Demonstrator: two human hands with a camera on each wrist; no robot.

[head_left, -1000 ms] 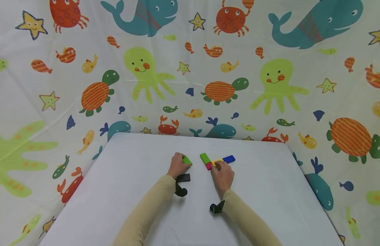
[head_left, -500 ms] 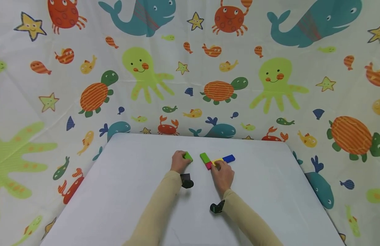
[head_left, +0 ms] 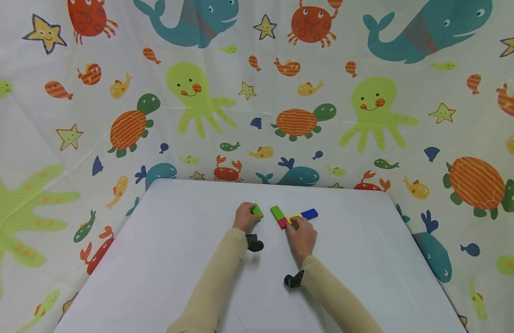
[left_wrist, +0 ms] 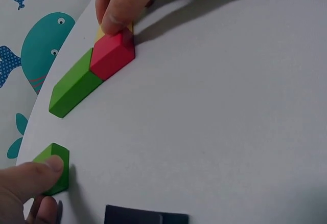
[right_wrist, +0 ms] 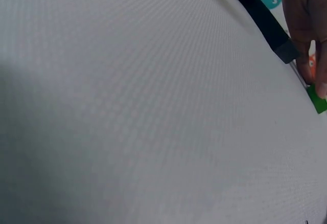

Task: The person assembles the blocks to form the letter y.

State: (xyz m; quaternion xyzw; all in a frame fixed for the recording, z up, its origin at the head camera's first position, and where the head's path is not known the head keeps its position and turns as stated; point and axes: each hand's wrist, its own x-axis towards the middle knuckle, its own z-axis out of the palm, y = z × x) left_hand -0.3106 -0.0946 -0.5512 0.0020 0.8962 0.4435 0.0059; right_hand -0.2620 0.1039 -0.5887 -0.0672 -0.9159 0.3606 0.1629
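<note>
My left hand [head_left: 249, 216] pinches a small green block [head_left: 257, 211] on the white table [head_left: 177, 240], just left of a row of blocks. In the left wrist view my thumb [left_wrist: 30, 178] lies on that green block [left_wrist: 53, 166]. The row holds a long green block [head_left: 276, 212], a red block [head_left: 282, 224], a yellow block [head_left: 294, 217] and a blue block [head_left: 309, 214]. My right hand [head_left: 300, 233] grips the yellow block, and its fingertips [left_wrist: 120, 14] sit at the red block's [left_wrist: 112, 55] far end. The yellow block is mostly hidden.
The table's far edge [head_left: 265, 184] runs close behind the blocks, against a sea-animal patterned backdrop [head_left: 198, 101]. Black wrist-camera mounts [head_left: 254, 243] hang under both sleeves. The right wrist view shows mostly bare table [right_wrist: 127, 106], with my left hand [right_wrist: 306, 24] at its edge.
My left hand has slid the small green block a little to the right, towards the row. The right hand has stayed on the yellow block.
</note>
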